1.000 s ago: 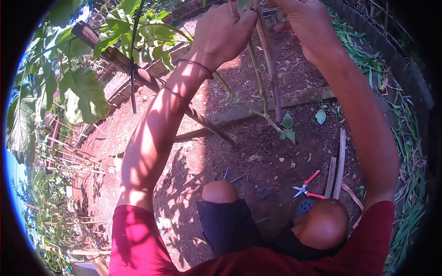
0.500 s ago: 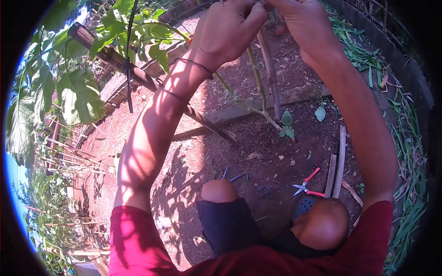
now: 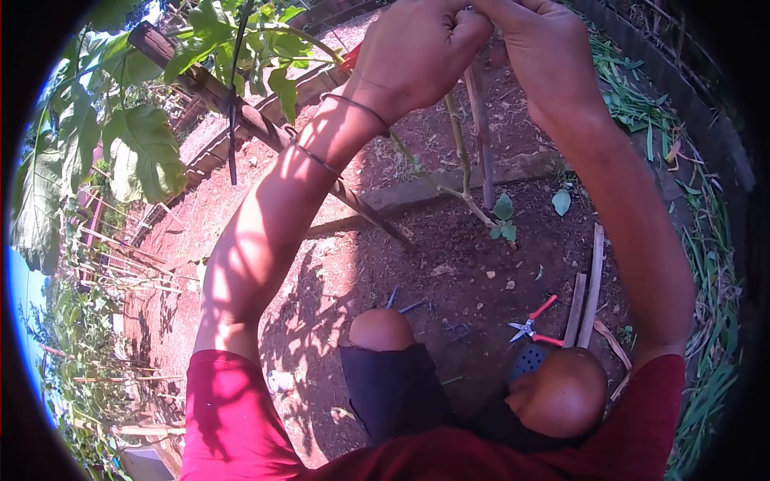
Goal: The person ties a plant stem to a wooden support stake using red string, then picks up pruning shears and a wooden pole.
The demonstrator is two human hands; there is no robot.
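At the top edge of the view, my left hand (image 3: pixel 425 52) and my right hand (image 3: pixel 549 60) meet with fingers bent and pressed together. What they pinch is too small and hidden to make out. Below and behind them rise a green plant stem (image 3: pixel 459 148) and an upright wooden stake (image 3: pixel 480 136). A slanting wooden pole (image 3: pixel 257 124) passes behind my left forearm, with a dark strip (image 3: pixel 233 120) hanging by it. Dark thin bands circle my left wrist.
Red-handled pruning shears (image 3: pixel 533 325) lie open on the soil near my knee. Two wooden sticks (image 3: pixel 592 284) are beside them. Dark scissor-like blades (image 3: pixel 401 303) show by the other knee. Large leaves (image 3: pixel 140 152) hang at the left; cut grass (image 3: pixel 710 272) lines the right.
Both hands have shifted slightly to the right and pressed closer together, my left hand now touching my right. The tools on the ground have not moved.
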